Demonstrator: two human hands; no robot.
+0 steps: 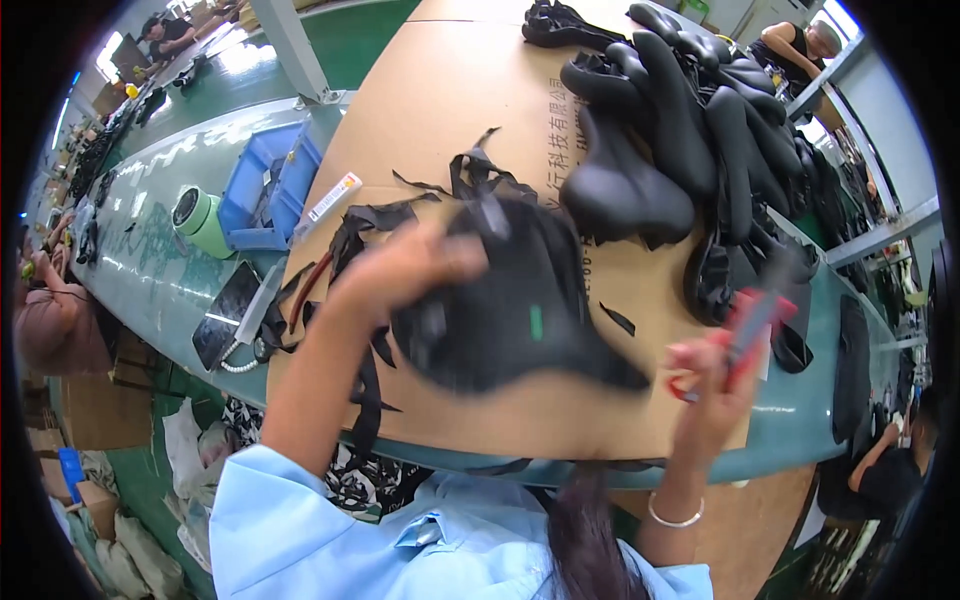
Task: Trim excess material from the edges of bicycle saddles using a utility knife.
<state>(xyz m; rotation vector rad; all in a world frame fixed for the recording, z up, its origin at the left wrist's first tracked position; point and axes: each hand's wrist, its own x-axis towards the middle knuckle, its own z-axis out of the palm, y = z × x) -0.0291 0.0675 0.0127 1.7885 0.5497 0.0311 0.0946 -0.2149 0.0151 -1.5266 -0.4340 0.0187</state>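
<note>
The left hand (400,270) has its grip closed on a black bicycle saddle (510,310), holding it up over the sheet of cardboard (440,100) that covers the worktop (160,250); the saddle is blurred, seemingly mid-turn, with a small green mark on its surface. The right hand (715,385) is wrapped shut around a red-handled tool (750,325) — likely trimming scissors or a cutter, though blur hides the blades — raised just beside the saddle's narrow end and not touching it.

The step in hand looks like trimming the saddle's cover: black offcut strips (365,225) lie scattered on the cardboard near the left hand, and a pile of black saddles (690,110) sits at the far right of the sheet.

The next move calls for steadying the saddle so its edge faces the tool, then bringing the blades to the excess material — keeping the holding fingers well away from the cut.
</note>
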